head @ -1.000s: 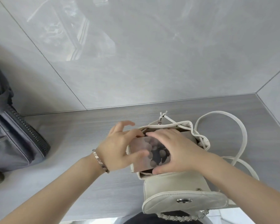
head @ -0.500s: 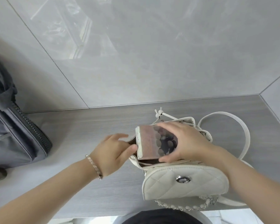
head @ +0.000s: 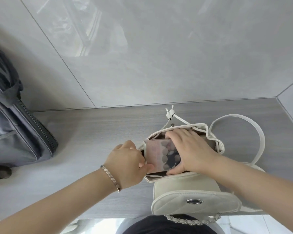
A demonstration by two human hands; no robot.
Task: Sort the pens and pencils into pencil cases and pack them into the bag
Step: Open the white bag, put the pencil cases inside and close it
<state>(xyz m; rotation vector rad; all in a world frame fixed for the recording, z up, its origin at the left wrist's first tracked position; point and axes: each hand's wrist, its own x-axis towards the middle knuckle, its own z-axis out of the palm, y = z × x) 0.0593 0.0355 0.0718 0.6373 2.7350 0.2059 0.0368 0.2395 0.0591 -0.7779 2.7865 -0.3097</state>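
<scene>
A small white quilted bag (head: 184, 188) stands on the grey table with its drawstring mouth open and its flap hanging toward me. A pink, dotted pencil case (head: 159, 154) stands partly inside the mouth. My right hand (head: 191, 149) covers the case from the right, thumb at its near edge, fingers over its far edge. My left hand (head: 127, 162) grips the bag's left rim, its thumb touching the case's lower left corner. The pens and pencils are hidden.
A grey-blue zippered backpack (head: 12, 129) lies at the left of the table (head: 91, 137). Grey wall tiles rise behind. The white bag's strap (head: 259, 132) loops to the right. The table's front edge runs just below the flap.
The case has sunk a little deeper into the bag. My left hand moved from the case's side to the bag's left rim. The flap has dropped toward me.
</scene>
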